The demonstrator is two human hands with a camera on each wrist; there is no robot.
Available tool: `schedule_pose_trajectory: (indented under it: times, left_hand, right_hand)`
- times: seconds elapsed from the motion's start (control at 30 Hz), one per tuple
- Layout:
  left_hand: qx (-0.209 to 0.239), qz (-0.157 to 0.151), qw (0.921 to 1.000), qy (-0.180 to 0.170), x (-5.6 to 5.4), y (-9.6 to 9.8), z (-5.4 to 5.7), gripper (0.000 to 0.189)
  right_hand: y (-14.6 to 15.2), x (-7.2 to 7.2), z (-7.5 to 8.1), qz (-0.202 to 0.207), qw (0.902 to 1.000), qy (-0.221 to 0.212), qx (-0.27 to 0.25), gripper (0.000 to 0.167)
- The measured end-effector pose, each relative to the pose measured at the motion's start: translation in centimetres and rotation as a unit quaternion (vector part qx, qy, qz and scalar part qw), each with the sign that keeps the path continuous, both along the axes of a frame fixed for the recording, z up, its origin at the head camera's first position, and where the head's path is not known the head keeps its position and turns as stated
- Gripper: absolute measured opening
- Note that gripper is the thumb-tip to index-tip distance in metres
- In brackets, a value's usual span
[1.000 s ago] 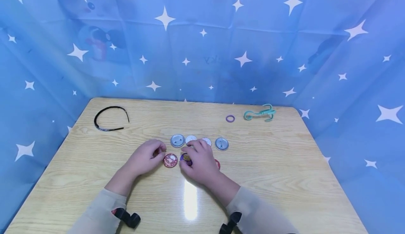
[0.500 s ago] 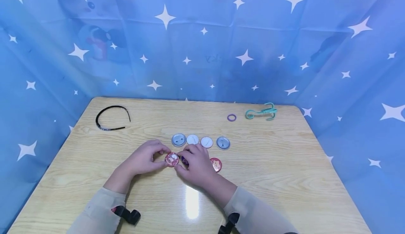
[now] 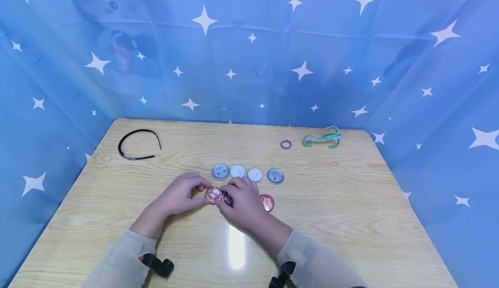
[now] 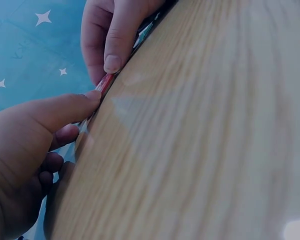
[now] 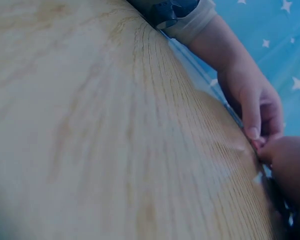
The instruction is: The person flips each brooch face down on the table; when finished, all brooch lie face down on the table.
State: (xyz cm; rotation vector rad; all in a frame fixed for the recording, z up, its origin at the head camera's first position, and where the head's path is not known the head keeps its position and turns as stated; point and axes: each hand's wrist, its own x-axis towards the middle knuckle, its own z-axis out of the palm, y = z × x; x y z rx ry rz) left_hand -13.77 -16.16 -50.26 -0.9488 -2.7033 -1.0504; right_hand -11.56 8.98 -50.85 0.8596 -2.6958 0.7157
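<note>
A round red pin badge (image 3: pixel 213 195) with a printed picture lies face up near the middle of the table. My left hand (image 3: pixel 183 195) holds its left edge between thumb and fingers. From the other side, my right hand (image 3: pixel 242 202) pinches its right edge. In the left wrist view the red badge (image 4: pixel 105 82) shows as a thin rim between both hands' fingertips. A purple badge (image 3: pixel 228 199) sits under the right hand, partly covered by it. Right of that hand lies another red badge (image 3: pixel 267 202) with a pale yellowish figure.
Behind the hands, a row of badges lies back side up: a silver one (image 3: pixel 220 172), two white ones (image 3: pixel 255 175) and another silver one (image 3: pixel 275 176). Farther back are a black headband (image 3: pixel 121 146), a purple ring (image 3: pixel 286 144) and a teal clip-like item (image 3: pixel 327 137). A blue starry curtain (image 3: pixel 241 88) hangs behind the table.
The right hand has moved left from the purple badge to the red badge. The left hand has closed in on the same badge, which has shifted slightly right, and the right-hand red badge is uncovered.
</note>
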Motion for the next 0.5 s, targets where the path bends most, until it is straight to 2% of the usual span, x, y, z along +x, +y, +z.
schedule_pose_trajectory:
  times: [0.27,0.5]
  left_hand:
    - [-0.007,0.017,0.9998,-0.003,0.16,0.52,-0.03,0.035]
    - [-0.009,0.029,0.9993,-0.021,0.24,0.77,0.01,0.03]
  right_hand:
    - [0.08,-0.08,-0.13,0.0,1.0,0.003,-0.009,0.032]
    - [0.05,-0.15,-0.07,-0.006,0.9998,-0.006,-0.018,0.031]
